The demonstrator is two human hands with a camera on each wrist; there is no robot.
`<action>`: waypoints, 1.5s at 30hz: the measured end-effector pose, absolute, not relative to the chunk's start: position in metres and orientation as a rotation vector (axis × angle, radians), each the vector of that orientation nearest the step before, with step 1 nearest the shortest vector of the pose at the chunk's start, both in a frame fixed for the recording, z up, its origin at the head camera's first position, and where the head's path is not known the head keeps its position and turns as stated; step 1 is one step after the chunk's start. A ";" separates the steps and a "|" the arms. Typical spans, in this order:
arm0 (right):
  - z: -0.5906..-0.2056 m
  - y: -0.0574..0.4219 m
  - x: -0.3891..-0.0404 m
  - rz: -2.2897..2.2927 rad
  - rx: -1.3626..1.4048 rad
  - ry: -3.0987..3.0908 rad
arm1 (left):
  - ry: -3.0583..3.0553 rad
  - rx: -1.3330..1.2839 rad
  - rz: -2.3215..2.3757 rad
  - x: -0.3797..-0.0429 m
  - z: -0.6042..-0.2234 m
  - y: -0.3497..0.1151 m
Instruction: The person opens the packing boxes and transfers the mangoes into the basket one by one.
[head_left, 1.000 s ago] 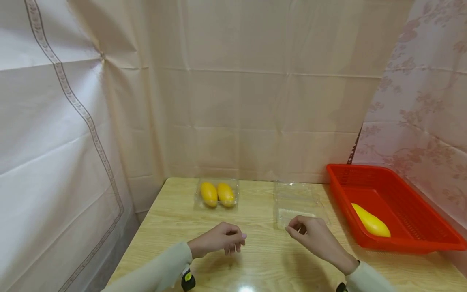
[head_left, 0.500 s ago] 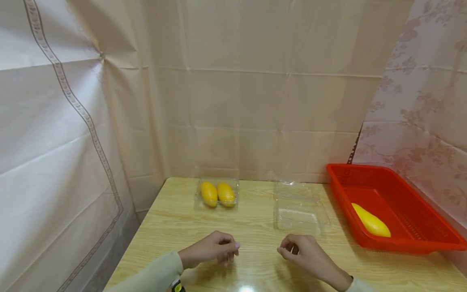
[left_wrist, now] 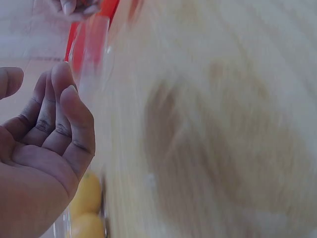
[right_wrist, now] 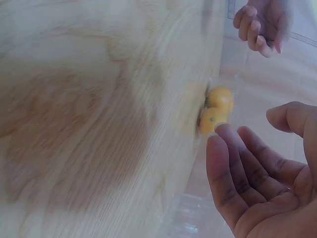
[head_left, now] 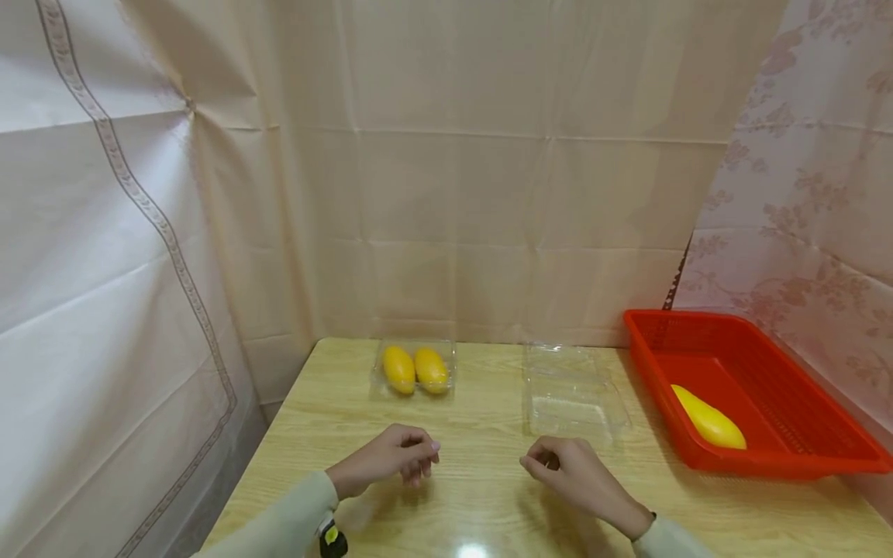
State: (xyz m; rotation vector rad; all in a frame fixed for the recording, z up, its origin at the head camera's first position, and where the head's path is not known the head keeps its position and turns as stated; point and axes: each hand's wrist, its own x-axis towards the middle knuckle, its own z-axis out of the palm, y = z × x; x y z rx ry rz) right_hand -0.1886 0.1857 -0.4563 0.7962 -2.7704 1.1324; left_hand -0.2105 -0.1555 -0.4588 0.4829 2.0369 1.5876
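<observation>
Both hands hover over the wooden table with nothing in them. My left hand has loosely curled fingers, with the palm side showing in the left wrist view. To its right my right hand also has relaxed, bent fingers, apart from the thumb in the right wrist view. Beyond the left hand, two yellow mangoes lie side by side in a clear plastic box at the back of the table. A second clear plastic box, with its lid folded back, lies beyond the right hand and holds nothing.
A red plastic basket stands at the right, with one yellow mango-like fruit near its front left corner. Cloth sheets hang behind and beside the wooden table.
The right hand has drawn back from the clear box, toward the body and left. The left hand has also shifted left. The boxes and fruit stay where they were.
</observation>
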 end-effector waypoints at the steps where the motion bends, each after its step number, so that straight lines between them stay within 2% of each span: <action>1: -0.456 0.184 -0.191 1.150 0.790 -2.776 | 2.053 0.468 1.590 -0.213 -0.458 -0.159; 18: -0.458 0.136 -0.236 1.873 0.600 -2.748 | 2.263 0.144 1.763 -0.258 -0.454 -0.224; 30: -0.473 0.105 -0.274 2.376 0.464 -2.642 | 2.335 -0.030 1.856 -0.289 -0.467 -0.255; 45: -0.482 0.072 -0.317 2.417 0.282 -2.578 | 2.386 -0.170 1.832 -0.317 -0.482 -0.280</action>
